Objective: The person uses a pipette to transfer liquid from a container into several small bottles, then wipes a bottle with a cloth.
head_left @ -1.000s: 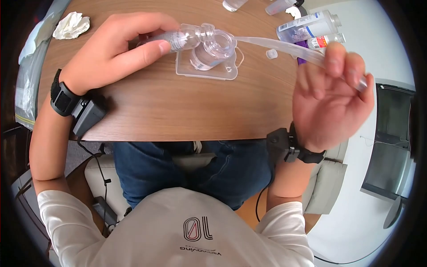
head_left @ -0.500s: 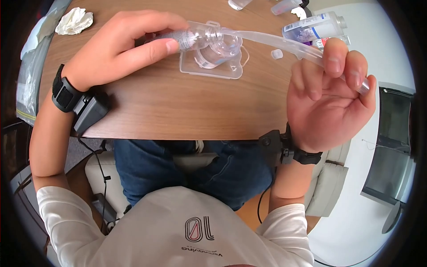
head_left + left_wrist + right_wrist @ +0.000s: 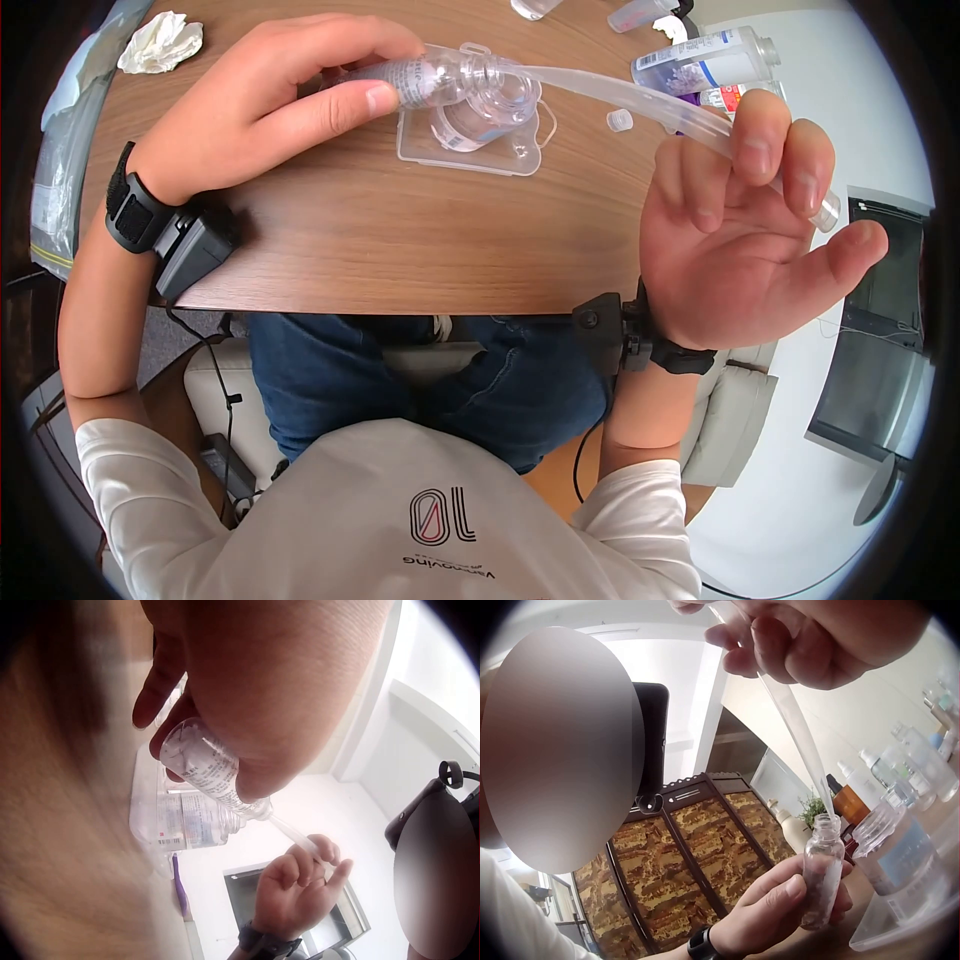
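My left hand (image 3: pixel 250 115) grips a small clear bottle (image 3: pixel 430 80) with printed text; the right wrist view shows it upright, its neck uncapped. A translucent plastic dropper (image 3: pixel 620 95) slants down to the bottle, its tip right at the mouth (image 3: pixel 826 819). The fingers of my right hand (image 3: pixel 735 240) are curled round the dropper's upper end, with the thumb held out away from it. Beside the bottle stands an open clear jar (image 3: pixel 465 130) with a label, on a clear plastic case (image 3: pixel 415 152) lying on the table.
A small white cap (image 3: pixel 619 120) lies right of the jar. Farther right, a large clear bottle (image 3: pixel 700 60) lies on its side near a red-labelled one. Crumpled tissue (image 3: pixel 160 42) sits at the far left. The table's front edge (image 3: pixel 400 312) runs before the person's lap.
The right thumb has swung outward, off the dropper. The dropper's tip has come from over the jar to the mouth of the small bottle, which has shifted slightly right.
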Available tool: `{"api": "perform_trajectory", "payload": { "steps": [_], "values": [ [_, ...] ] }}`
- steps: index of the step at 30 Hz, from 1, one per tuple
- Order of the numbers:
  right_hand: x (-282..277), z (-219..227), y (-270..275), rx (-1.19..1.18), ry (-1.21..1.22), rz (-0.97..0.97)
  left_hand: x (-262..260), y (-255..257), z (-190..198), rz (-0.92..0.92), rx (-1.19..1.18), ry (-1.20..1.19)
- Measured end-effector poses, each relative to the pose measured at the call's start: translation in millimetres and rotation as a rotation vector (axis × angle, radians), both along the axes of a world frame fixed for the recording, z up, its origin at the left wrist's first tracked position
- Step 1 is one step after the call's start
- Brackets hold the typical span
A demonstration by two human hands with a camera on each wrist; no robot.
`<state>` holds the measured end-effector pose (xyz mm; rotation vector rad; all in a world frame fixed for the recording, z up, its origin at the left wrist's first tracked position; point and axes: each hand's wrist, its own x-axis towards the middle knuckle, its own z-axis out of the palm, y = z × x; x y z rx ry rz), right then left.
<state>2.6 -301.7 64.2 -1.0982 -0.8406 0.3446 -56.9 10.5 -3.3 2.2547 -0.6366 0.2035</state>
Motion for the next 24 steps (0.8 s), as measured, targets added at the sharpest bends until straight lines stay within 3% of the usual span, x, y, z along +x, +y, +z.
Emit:
{"api": "perform_trajectory", "payload": {
  "steps": [14, 17, 21, 23, 24],
  "values": [
    [-0.8, 0.9, -1.5, -0.004, -0.014, -0.023, -1.1, -0.6, -0.2, -0.008, 0.022, -0.001],
    [1.3, 4.8, -8.8, 0.082, -0.026, 0.007, -4.0, -0.2, -2.3, 0.068, -0.034, 0.002],
    [7.7, 1.3, -10.5, 0.042, -0.009, 0.062, -2.6, 5.0, -4.5, 0.056, -0.001, 0.017],
    [4.9, -4.8, 0.8, -0.035, -0.011, -0.069, -1.6, 4.3, -7.0, 0.053, -0.031, 0.036],
    [9.0, -8.9, 4.9, -0.057, -0.048, -0.037, 0.0, 3.7, -7.8, 0.052, -0.049, 0.024]
  ]
}}
